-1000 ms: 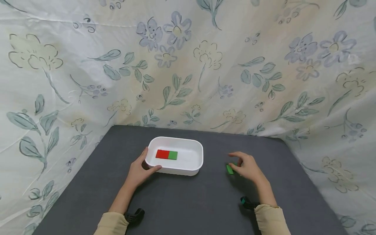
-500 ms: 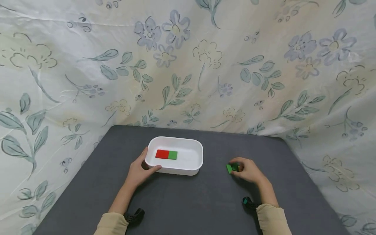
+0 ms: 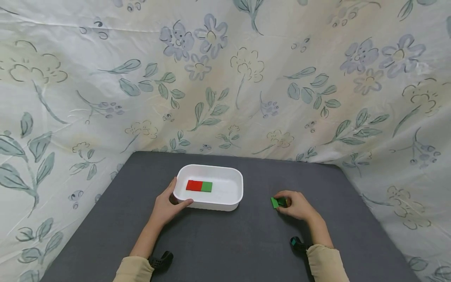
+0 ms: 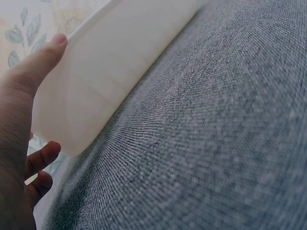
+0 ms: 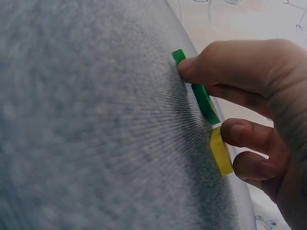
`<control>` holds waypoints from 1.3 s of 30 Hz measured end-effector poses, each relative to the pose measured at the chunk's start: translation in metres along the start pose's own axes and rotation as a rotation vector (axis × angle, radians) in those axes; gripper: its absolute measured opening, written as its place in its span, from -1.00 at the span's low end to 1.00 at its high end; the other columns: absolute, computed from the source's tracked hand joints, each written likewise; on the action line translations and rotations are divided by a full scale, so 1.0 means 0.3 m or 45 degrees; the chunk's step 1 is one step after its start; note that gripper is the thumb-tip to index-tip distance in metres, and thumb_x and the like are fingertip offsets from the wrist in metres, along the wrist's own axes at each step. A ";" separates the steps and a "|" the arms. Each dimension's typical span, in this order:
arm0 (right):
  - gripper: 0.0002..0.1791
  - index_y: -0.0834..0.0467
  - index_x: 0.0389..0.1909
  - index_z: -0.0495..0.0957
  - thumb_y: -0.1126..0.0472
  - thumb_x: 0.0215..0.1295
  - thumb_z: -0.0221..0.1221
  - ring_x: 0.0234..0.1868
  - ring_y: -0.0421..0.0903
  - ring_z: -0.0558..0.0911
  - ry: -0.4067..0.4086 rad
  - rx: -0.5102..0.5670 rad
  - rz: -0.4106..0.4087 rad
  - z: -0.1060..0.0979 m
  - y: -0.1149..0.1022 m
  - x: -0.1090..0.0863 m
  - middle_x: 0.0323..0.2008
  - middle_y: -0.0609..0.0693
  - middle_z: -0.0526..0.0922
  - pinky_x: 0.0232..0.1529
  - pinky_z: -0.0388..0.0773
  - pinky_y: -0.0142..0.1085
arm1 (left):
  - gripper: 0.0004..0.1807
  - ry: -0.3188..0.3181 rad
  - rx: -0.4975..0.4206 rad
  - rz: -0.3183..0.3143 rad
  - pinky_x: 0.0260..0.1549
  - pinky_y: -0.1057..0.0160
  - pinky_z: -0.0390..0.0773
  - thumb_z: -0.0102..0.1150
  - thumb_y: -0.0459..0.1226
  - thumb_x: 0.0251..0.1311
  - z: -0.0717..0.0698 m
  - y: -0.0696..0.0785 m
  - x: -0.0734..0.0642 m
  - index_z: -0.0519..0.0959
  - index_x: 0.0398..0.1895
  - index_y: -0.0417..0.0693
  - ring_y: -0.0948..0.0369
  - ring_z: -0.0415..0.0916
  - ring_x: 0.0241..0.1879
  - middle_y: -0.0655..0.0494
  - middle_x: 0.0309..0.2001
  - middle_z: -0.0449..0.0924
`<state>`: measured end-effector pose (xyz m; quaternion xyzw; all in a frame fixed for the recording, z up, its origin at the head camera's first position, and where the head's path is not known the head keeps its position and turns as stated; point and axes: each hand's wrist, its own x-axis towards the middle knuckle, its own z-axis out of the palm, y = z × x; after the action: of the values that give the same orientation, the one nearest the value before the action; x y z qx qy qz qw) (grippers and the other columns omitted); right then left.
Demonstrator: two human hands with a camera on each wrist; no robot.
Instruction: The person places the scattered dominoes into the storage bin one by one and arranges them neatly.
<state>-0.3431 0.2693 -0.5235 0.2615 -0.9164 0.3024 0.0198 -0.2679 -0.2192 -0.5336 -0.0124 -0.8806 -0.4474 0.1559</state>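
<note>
The green block [image 3: 275, 202] lies on the grey tabletop [image 3: 225, 246], well to the right of the white tray [image 3: 211, 204], and your right hand [image 3: 297, 205] is closed over it. In the right wrist view your thumb [image 5: 216, 64] presses on the near edge of the green block [image 5: 204, 98] while your curled fingers [image 5: 249, 136] close in from the other side, so that grip is clamped on the block. A yellow block [image 5: 220, 152] sits just beside the green one, under those same fingers; you cannot tell whether they hold it too.

Your left hand [image 3: 168, 206] holds the tray's near left corner, thumb [image 4: 41, 60] against the white wall [image 4: 110, 72] and fingers [image 4: 41, 158] curled round the end. Inside the tray a red block [image 3: 193, 185] and a second green block [image 3: 206, 187] lie flat, touching end to end.
</note>
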 end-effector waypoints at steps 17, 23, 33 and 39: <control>-0.64 0.18 0.03 0.78 0.23 0.21 0.51 -0.61 -0.30 0.36 0.097 -0.042 0.040 0.019 -0.022 0.010 0.07 0.16 0.76 -0.53 0.39 -0.35 | 0.26 -0.011 -0.008 -0.001 0.29 -0.16 0.56 0.62 0.08 0.08 -0.010 -0.006 0.015 0.08 0.70 -0.19 -0.13 0.39 0.47 -0.16 0.66 0.13; -0.66 0.20 0.04 0.77 0.21 0.25 0.48 -0.60 -0.29 0.40 0.177 -0.085 0.094 0.015 -0.045 0.024 0.06 0.17 0.76 -0.53 0.41 -0.34 | 0.27 -0.018 -0.002 0.011 0.38 -0.16 0.43 0.61 0.11 0.08 -0.015 -0.015 0.033 0.07 0.70 -0.20 -0.15 0.24 0.58 -0.17 0.66 0.13; -0.64 0.22 0.05 0.76 0.25 0.23 0.49 -0.68 -0.27 0.42 0.331 -0.052 0.055 -0.014 -0.101 0.032 0.08 0.20 0.74 -0.65 0.42 -0.32 | 0.28 -0.020 -0.005 -0.004 0.42 -0.17 0.36 0.61 0.12 0.08 -0.010 -0.015 0.025 0.05 0.71 -0.19 -0.14 0.17 0.62 -0.15 0.66 0.11; -0.63 0.22 0.05 0.76 0.28 0.20 0.51 -0.62 -0.31 0.41 0.403 -0.077 -0.039 -0.028 -0.125 0.032 0.06 0.20 0.75 -0.61 0.38 -0.35 | 0.28 -0.014 0.003 -0.007 0.43 -0.17 0.36 0.60 0.11 0.09 -0.005 -0.015 0.013 0.05 0.71 -0.18 -0.14 0.18 0.61 -0.14 0.67 0.11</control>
<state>-0.3341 0.2441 -0.4944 0.2235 -0.9064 0.3118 0.1766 -0.2721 -0.2236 -0.5353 -0.0124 -0.8820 -0.4466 0.1499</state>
